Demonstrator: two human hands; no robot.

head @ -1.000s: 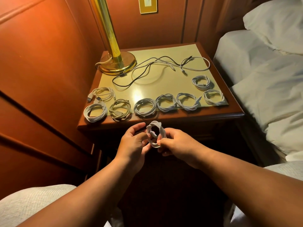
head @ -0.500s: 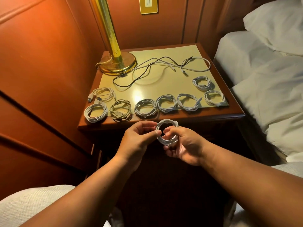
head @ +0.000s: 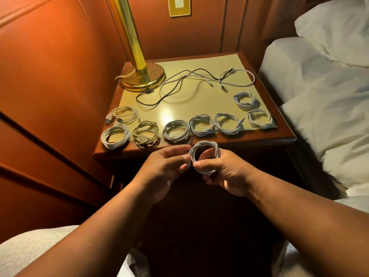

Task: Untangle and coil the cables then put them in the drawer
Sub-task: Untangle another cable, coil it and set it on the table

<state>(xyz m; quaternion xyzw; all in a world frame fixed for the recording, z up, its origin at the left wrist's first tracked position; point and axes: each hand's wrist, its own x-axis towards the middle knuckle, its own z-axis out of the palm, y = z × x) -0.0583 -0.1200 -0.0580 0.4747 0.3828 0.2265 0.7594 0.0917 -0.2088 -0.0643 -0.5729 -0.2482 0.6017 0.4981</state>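
A white coiled cable [head: 205,148] hangs in the air just in front of the nightstand [head: 269,139]. My right hand [head: 225,172] grips the coil from below and the right, thumb across its lower edge. My left hand [head: 165,166] pinches the coil's left side, where the cable end sits. Several finished white coils [head: 175,131] lie in a row along the nightstand's front edge, with one more [head: 245,99] behind at the right. A loose tangle of black and white cables [head: 191,78] lies at the back. No drawer is visible.
A brass lamp base [head: 142,76] stands at the nightstand's back left corner. Wood panelling [head: 50,86] runs along the left. A bed with white linen [head: 323,100] lies to the right. White fabric [head: 30,248] covers my lap at the bottom.
The coil has turned from edge-on to nearly facing me and shifted slightly right and up. My left hand has gone from holding the ring to pinching its left side.
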